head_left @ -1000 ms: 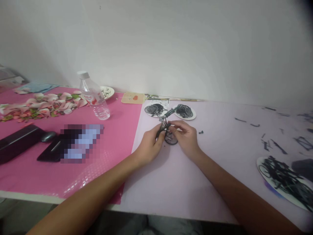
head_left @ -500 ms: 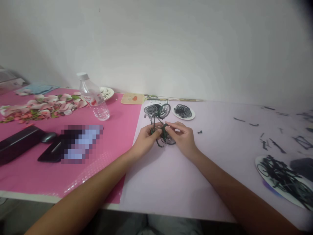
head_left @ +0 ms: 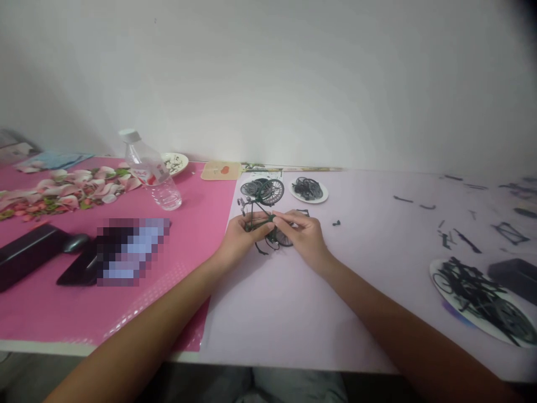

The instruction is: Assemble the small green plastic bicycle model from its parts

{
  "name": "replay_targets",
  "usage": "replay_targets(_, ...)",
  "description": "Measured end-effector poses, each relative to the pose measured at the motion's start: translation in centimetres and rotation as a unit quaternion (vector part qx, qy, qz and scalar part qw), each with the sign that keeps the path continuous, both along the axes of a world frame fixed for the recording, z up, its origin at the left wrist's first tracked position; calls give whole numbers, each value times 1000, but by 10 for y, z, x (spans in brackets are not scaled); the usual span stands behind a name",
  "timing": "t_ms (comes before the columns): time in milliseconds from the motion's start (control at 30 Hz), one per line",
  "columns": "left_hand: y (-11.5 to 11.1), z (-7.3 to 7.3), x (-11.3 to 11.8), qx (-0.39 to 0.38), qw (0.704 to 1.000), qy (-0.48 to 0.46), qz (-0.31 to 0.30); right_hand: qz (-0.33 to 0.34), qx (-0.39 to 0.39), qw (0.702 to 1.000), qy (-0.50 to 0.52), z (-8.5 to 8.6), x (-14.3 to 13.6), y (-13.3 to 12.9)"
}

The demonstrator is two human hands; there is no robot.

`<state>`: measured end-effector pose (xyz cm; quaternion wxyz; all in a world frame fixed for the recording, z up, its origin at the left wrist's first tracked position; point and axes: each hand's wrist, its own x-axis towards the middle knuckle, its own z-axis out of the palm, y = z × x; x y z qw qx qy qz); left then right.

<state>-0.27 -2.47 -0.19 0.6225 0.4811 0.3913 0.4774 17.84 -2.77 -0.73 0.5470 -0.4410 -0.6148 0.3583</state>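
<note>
A dark green miniature bicycle (head_left: 272,193) is held over the lilac part of the table, one spoked wheel pointing away from me and the other partly behind my fingers. My left hand (head_left: 247,232) is closed around its frame from the left. From the right, the thumb and fingers of my right hand (head_left: 304,229) pinch the bicycle near its middle; whether a small part is between them is hidden. Just beyond the bicycle, a white plate (head_left: 326,196) carries several black wheels (head_left: 308,188). A tiny black part (head_left: 336,223) lies right of my right hand.
At right, an oval plate (head_left: 434,268) holds dark bicycle parts, beside a dark box (head_left: 514,277) and scattered black pieces (head_left: 467,240). On the pink mat (head_left: 176,302) are a plastic bottle (head_left: 146,173), artificial flowers (head_left: 79,187), a pixelated phone (head_left: 134,246) and a black case (head_left: 31,252).
The view has shifted slightly, so most things sit a little further left. The bicycle's raised wheel appears lower and tilted away. Both hands keep their hold on it.
</note>
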Motion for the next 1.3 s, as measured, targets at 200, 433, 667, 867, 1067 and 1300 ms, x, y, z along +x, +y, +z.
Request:
replay_targets(200,0,0,-1,3,1000,11,6,-8,4,1000,6,6,-1,-2)
replay_targets(433,2,-2,-1,-2,1000,11,2,-32,-13,999,9,5,-2,-2)
replay_targets(667,1,-2,0,-13,1000,-9,-4,-36,-13,999,5,3,-3,-3)
replay_targets(867,2,-2,-1,-4,1000,13,-5,-30,-17,999,7,5,-4,-5)
replay_targets(1067,5,-3,-4,-23,999,30,1,-23,-18,1000,8,6,-4,-6)
replay_targets(1300,7,-1,-3,-23,999,38,5,-20,-8,1000,-20,7,-5,-6)
